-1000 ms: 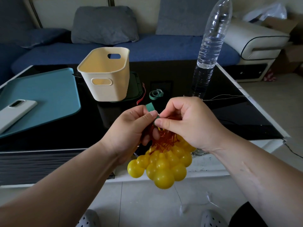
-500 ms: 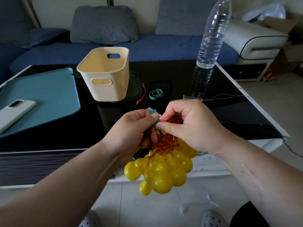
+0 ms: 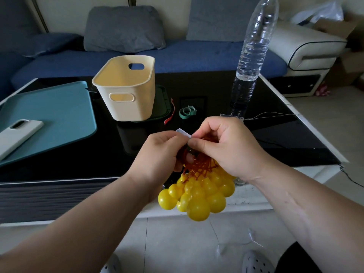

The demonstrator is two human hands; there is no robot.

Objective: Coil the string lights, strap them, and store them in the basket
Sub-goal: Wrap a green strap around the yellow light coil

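Both hands are raised in front of the near edge of the worktop [image 3: 275, 138], above the floor [image 3: 177, 243]. The string lights [image 3: 199, 196] are gathered into a compact bundle held between the hands. A cluster of yellow round bulbs hangs downward, and the red-orange wire loops are bunched at the top, directly under the hands. The left hand [image 3: 161, 154] has its fingers [image 3: 173, 138] curled. Thumb and forefinger pinch the strap [image 3: 183, 133], of which a short pale end projects upward, while the lower fingers rest against the wire loops. The right hand [image 3: 226, 148] also has curled fingers; its thumb and forefinger pinch the strap at the top of the bundle, touching the left fingertips. How far the strap encircles the wire cannot be determined, since both hands cover it. The basket [image 3: 128, 109], cream with cut-out handles, stands upright on a dark green tray [image 3: 163, 107] at the centre of the worktop, well apart from the bundle. A loose green strap coil [image 3: 188, 111] and a red strip [image 3: 170, 115] lie just right of the tray. A teal mat [image 3: 55, 115] carrying a white phone [image 3: 17, 134] occupies the left side. A clear water bottle [image 3: 252, 56] stands upright at the right, with thin wire [image 3: 275, 114] lying beside its base. A blue sofa [image 3: 197, 56] sits behind the worktop.
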